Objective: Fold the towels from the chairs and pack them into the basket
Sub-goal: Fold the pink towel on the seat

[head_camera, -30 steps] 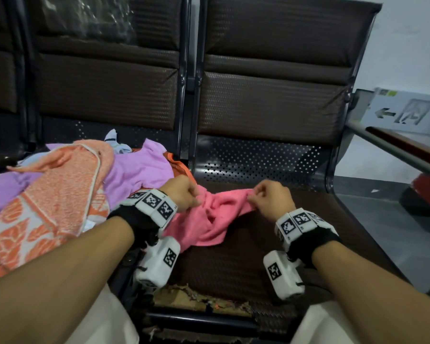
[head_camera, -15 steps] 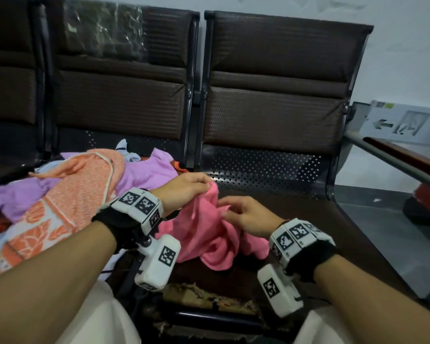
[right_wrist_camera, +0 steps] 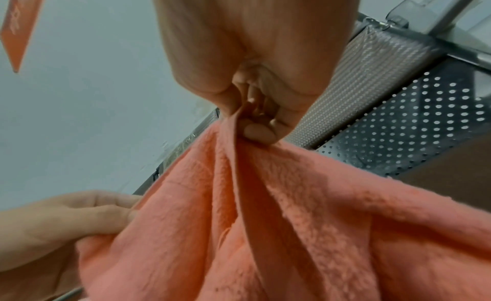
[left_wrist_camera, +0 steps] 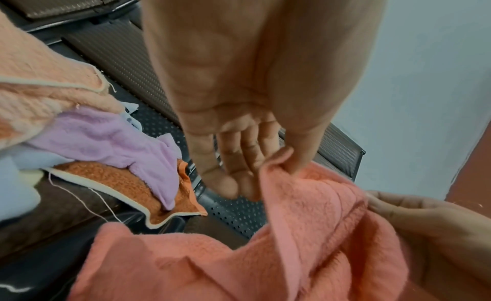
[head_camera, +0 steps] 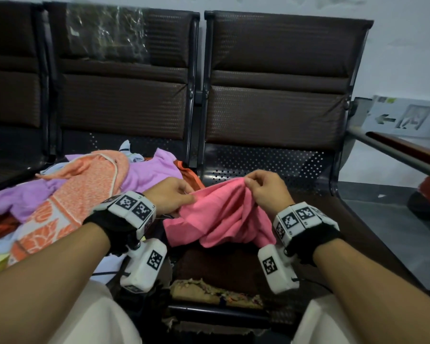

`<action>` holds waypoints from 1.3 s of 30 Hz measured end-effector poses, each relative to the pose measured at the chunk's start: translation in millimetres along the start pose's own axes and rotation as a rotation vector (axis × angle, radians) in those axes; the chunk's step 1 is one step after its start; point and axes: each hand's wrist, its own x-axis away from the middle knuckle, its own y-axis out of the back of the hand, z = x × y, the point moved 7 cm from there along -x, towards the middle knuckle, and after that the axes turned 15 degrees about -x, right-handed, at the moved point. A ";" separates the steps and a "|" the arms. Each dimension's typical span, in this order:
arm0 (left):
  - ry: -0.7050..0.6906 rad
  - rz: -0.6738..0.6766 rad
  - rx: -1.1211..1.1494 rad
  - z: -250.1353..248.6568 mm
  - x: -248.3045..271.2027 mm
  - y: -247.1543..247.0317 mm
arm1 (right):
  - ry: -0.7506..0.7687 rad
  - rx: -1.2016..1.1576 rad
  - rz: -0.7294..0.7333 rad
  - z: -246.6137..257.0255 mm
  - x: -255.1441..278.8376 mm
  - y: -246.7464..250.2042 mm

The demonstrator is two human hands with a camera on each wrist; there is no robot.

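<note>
A pink towel [head_camera: 224,214] hangs bunched above the right chair seat [head_camera: 236,266], lifted between both hands. My left hand [head_camera: 170,196] pinches its left edge between thumb and fingers; the left wrist view shows that pinch on the towel [left_wrist_camera: 305,232]. My right hand [head_camera: 265,188] grips the towel's top edge with curled fingers, seen close in the right wrist view, where the towel [right_wrist_camera: 265,221] drapes down from the hand [right_wrist_camera: 255,116]. A heap of other towels lies on the left seat: an orange-patterned one [head_camera: 82,194], a purple one [head_camera: 149,172] and a darker orange one [left_wrist_camera: 117,179]. No basket is in view.
Dark brown chairs with perforated metal backs [head_camera: 271,112] stand in a row against a pale wall. The right seat's front edge [head_camera: 214,291] is torn and frayed. A handrail [head_camera: 402,150] and a sign [head_camera: 405,117] are at the right. My knees sit below the seats.
Both hands have raised the pink towel off the seat. My right hand went from touching its middle to gripping the top edge, and the towel now spreads between the two hands.
</note>
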 end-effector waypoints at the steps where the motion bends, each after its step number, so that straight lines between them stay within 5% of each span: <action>1: 0.003 0.001 0.022 -1.2 0.6 0.1 | 0.011 -0.012 -0.024 2.6 -1.9 2.9; 7: 0.001 -0.101 0.527 -26.0 9.4 13.7 | 0.034 -0.196 -0.102 15.5 0.0 8.3; 15: 0.011 -0.282 0.736 -35.5 11.9 24.7 | 0.061 -0.549 0.162 59.0 20.8 -11.9; 21: 0.073 -0.229 0.689 -24.1 7.6 15.4 | 0.161 0.152 0.212 58.8 33.9 -8.7; 25: 0.025 -0.226 0.649 -28.1 8.3 13.4 | 0.437 -0.061 0.163 96.6 40.3 0.3; 27: -0.004 -0.232 0.623 -30.8 8.9 13.3 | 0.389 -0.190 0.170 98.6 40.1 -2.2; 39: -0.107 -0.031 0.652 -50.5 15.8 -2.9 | 0.191 -0.079 0.133 59.2 30.7 -14.9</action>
